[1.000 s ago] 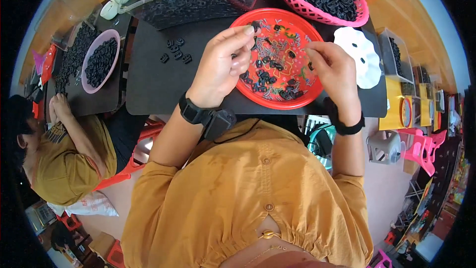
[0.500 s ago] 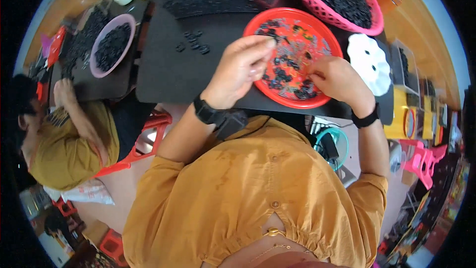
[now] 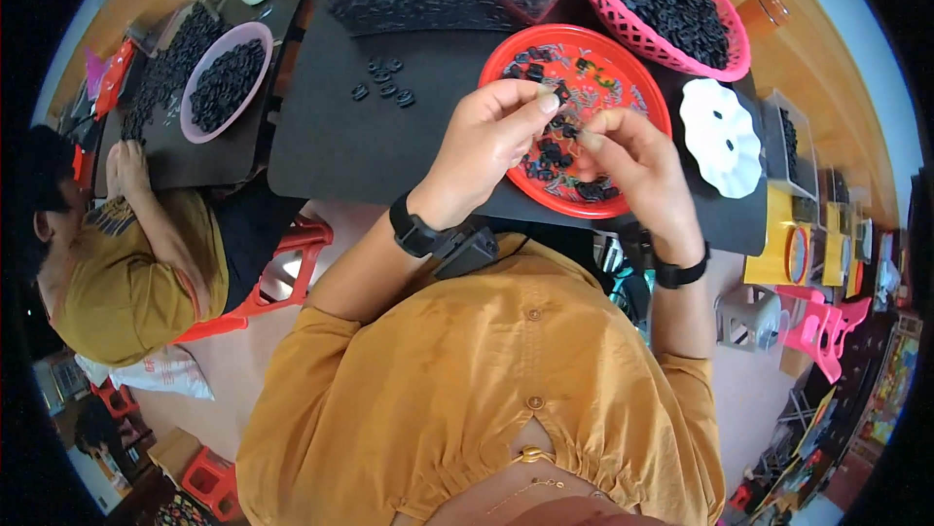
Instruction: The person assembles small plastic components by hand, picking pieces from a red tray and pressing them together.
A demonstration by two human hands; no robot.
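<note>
Above a round red tray (image 3: 650,59), my left hand (image 3: 486,142) pinches a small black plastic part (image 3: 560,92) between thumb and fingertips. My right hand (image 3: 642,164) is closed close beside it, with a small dark piece (image 3: 572,132) at its fingertips, too tiny to name exactly. In the tray lie loose black parts (image 3: 553,154) and many thin silvery pieces (image 3: 632,98), plus a few green and yellow bits. Several black parts (image 3: 387,90) rest on the dark table (image 3: 331,151) left of my hands.
A clear bin (image 3: 438,0) of black parts stands behind the tray, a pink basket (image 3: 725,10) at its right. A white scalloped dish (image 3: 720,156) holds two black parts. At left, a co-worker (image 3: 146,283) sits by a lilac bowl (image 3: 265,49). A pink stool (image 3: 827,331) stands right.
My right hand has risen from the tray's lower right and moved left, close to my left hand. My left hand has shifted slightly right. The co-worker's hand position has changed slightly.
</note>
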